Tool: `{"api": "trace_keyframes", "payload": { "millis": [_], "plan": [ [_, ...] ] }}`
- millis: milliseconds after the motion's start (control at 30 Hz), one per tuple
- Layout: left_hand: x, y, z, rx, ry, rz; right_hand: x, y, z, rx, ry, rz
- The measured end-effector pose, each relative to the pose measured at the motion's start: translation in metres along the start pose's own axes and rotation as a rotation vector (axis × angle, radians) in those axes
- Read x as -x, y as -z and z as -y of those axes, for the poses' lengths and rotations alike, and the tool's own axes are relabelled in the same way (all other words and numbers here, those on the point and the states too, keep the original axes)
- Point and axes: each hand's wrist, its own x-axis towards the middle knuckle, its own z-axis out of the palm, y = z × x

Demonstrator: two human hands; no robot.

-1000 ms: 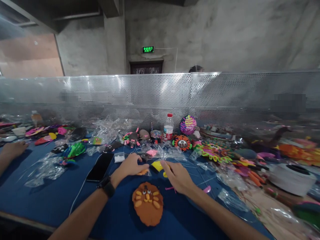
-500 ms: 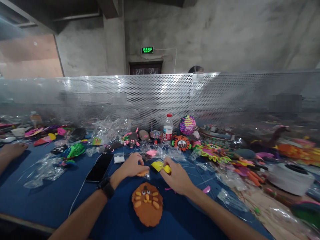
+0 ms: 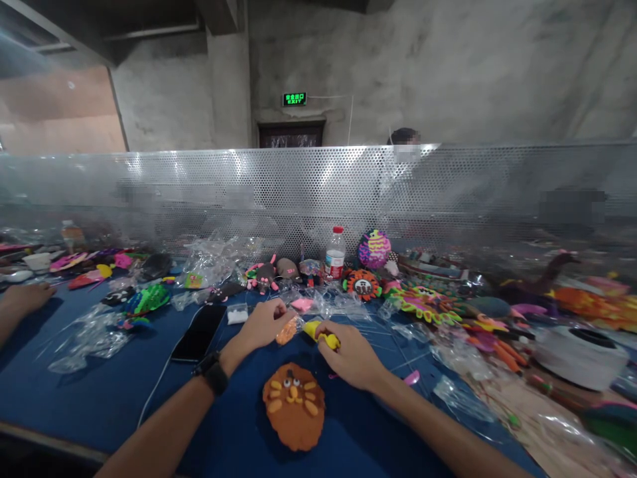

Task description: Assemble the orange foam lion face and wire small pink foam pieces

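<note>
First, at far left, another person's hand [image 3: 30,297] rests on a blue table [image 3: 239,428], well apart from the wearer's hands. A dark phone [image 3: 200,333] lies just left of the wearer's left hand [image 3: 263,322], apparently set aside to leave working room. That hand is partly closed, thumb and forefinger curled at an orange packet [image 3: 286,330]; whether they pinch it, I cannot tell. Nearer the body, between both hands, a brown animal face [image 3: 294,421] lies face up, probably central for easy viewing and reach. A yellow packet [image 3: 310,328] shows at the fingertips of the right hand [image 3: 348,352], which is curled shut around a yellow lump [image 3: 332,341], likely to steady it. Just beyond the right wrist lies a small pink tool [image 3: 412,378].
</note>
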Motion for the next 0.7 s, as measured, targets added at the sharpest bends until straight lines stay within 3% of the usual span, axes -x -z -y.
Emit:
{"api": "trace_keyframes", "payload": {
  "millis": [700],
  "plan": [
    [0.0005,-0.0015,-0.0005,0.024,-0.001,-0.007,0.0019,0.0059,0.0041,-0.064,-0.076,0.023]
  ]
}}
